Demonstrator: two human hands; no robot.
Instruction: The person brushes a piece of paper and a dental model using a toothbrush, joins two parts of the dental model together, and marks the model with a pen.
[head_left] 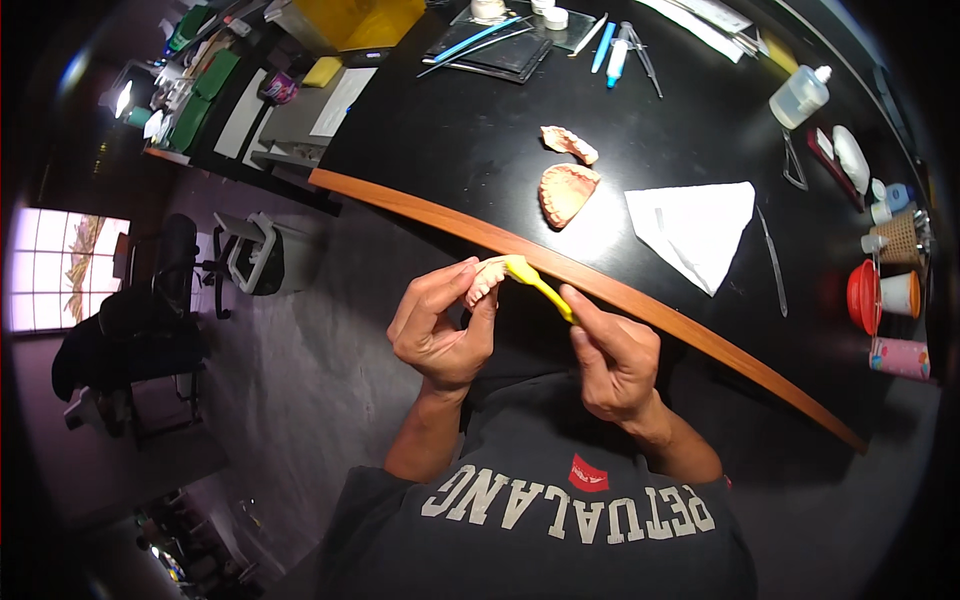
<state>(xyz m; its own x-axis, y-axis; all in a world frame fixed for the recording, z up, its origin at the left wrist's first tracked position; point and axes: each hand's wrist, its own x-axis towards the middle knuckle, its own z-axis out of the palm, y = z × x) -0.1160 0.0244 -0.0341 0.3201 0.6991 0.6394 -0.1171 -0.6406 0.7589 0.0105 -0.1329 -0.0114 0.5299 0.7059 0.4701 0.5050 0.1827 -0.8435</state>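
Both forearms rising from the lower edge, bare below dark sleeves, elbows bent; left hand (440,325) lifted in front of the chest, palm turned inward, thumb and fingers curled in a pinch; right hand (612,360) just beside it, slightly lower, fingers folded, thumb pressed forward in a pen-like grip; hands close but not touching.

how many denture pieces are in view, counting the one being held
3. One denture piece is in the left hand, with the right hand pressing a yellow tool to it. Two lie on the black table: a smaller one and a larger one just below.
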